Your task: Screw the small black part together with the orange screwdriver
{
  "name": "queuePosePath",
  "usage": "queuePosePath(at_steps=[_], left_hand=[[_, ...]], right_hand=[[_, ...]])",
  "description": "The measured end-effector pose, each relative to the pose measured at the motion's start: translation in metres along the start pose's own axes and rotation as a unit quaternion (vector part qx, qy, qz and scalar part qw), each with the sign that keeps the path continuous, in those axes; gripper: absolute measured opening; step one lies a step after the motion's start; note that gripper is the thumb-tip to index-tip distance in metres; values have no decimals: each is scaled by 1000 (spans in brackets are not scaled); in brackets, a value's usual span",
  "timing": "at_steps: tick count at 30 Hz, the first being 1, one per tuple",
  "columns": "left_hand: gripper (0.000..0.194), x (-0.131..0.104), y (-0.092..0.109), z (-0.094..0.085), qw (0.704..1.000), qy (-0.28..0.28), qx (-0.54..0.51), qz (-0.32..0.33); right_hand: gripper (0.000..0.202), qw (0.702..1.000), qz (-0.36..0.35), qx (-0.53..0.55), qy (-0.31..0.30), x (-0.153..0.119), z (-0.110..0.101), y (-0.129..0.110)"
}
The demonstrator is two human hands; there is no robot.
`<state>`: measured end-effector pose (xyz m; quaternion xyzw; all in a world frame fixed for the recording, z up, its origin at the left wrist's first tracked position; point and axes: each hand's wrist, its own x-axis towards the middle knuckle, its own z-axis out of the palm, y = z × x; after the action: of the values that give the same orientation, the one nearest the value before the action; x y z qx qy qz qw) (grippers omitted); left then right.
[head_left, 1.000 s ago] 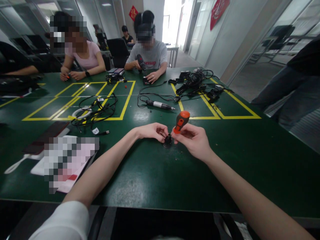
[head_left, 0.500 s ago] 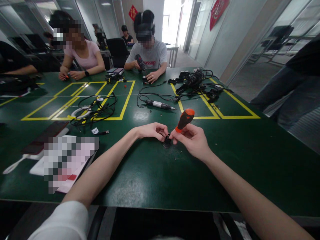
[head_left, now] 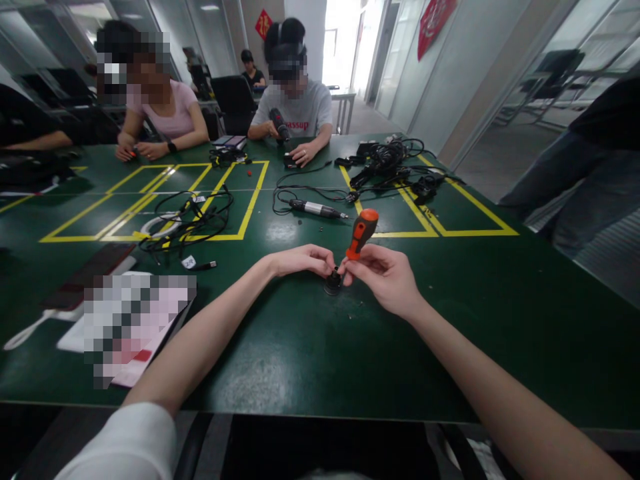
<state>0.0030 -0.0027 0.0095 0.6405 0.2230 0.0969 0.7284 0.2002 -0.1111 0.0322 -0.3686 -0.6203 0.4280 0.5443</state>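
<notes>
A screwdriver with an orange and black handle [head_left: 363,233] stands nearly upright, its handle leaning slightly right. My right hand [head_left: 383,275] is closed round its lower part, and the shaft is mostly hidden by the fingers. Below the fingertips a small dark round part [head_left: 333,283] rests on the green table [head_left: 280,347]. My left hand [head_left: 306,261] pinches at the top of this part from the left, thumb and fingers together. The fingertips of both hands nearly meet above it. Tiny bits lie on the table just to the right of the part.
A silver and black pen-like tool [head_left: 317,209] with a cable lies beyond my hands. Tangled black cables [head_left: 385,160] are behind it; more cables [head_left: 187,220] lie left. A phone [head_left: 93,277] and a notebook [head_left: 150,327] are near left. Across the table a person holds a drill [head_left: 280,125].
The screwdriver handle has tilted left and is now more upright. My right hand has shifted slightly left with it. My left hand stays at the dark part.
</notes>
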Motion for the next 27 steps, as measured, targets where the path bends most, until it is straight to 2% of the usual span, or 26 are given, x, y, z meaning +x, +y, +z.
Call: queuePosePath(at_steps=[9, 18, 27], left_hand=[[14, -1, 3, 3, 999, -4, 30, 17], [15, 0, 0, 0, 1000, 8, 18, 11], [17, 2, -3, -2, 1000, 16, 21, 6]], right_hand=[[40, 998, -27, -9, -55, -2, 0, 4], [34, 1000, -20, 2, 14, -2, 5, 2], [29, 999, -13, -2, 30, 1, -2, 4]])
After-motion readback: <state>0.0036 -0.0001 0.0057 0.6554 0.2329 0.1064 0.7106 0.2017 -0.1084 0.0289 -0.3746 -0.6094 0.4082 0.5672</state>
